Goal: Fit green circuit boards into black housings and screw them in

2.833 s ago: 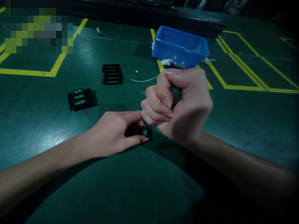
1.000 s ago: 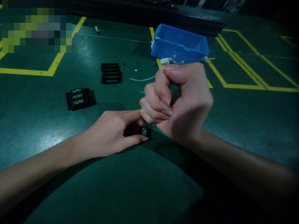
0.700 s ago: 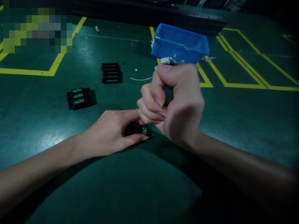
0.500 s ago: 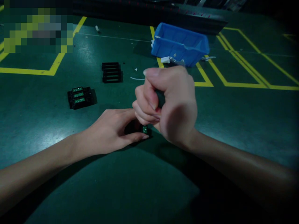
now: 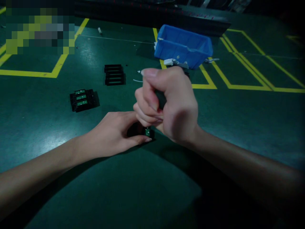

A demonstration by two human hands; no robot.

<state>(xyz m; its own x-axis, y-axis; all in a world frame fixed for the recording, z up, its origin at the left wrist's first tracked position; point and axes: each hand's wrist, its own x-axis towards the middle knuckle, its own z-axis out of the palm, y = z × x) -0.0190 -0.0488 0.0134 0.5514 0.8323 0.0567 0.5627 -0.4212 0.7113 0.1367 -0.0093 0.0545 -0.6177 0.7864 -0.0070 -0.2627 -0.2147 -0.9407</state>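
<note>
My left hand (image 5: 116, 133) rests low over the surface, its thumb and fingers closed around a small black holder with a green circuit board (image 5: 147, 131). Most of that piece is hidden by my hands. Right above it, my right hand (image 5: 170, 101) is curled into a fist, thumb on top. Between its fingers shows a dark handle (image 5: 161, 98); the rest is covered, so I cannot tell what kind of tool it is.
A black holder with several green boards (image 5: 82, 99) lies left of centre. Behind it is a slotted black frame (image 5: 114, 75). A blue bin (image 5: 183, 44) stands farther back, with white scraps (image 5: 175, 62) before it. Yellow tape lines (image 5: 30, 73) cross the green surface.
My right fist has shifted slightly left and turned a little. My left hand and the piece it holds stay in place.
</note>
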